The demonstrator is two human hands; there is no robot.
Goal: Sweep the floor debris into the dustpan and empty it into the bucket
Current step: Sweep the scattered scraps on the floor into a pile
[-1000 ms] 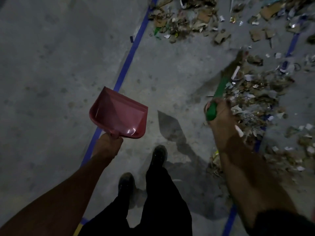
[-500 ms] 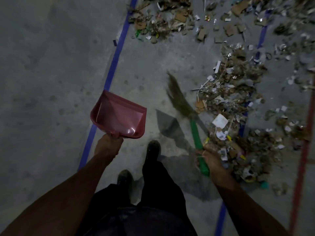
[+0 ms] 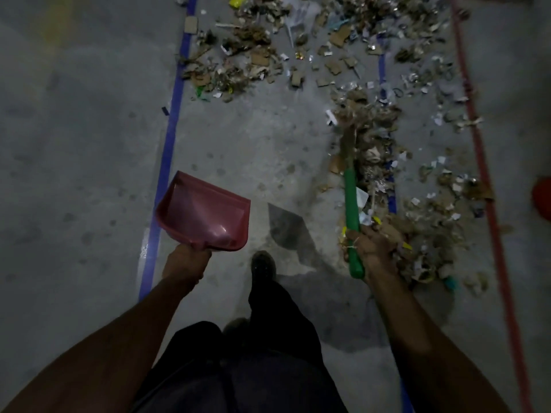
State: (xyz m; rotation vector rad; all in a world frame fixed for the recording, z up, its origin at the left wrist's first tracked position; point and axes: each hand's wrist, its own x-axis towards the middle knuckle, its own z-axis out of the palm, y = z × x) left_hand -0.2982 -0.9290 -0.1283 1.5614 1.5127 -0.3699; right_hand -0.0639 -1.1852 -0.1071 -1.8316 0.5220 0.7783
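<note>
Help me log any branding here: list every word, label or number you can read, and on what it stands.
None can be read.
Dustpan: no label visible.
Broom handle: no print visible.
Paper and cardboard scraps: any print too small and blurred to read.

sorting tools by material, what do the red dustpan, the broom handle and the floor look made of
Dustpan: probably moulded plastic, smooth and glossy; a bright highlight sits near its back wall.
Broom handle: likely green plastic or a plastic sleeve, even colour with a slight sheen; the brush end looks like dry natural fibre, though it is blurred.
Floor: apparently bare concrete, matte grey and mottled with stains.
</note>
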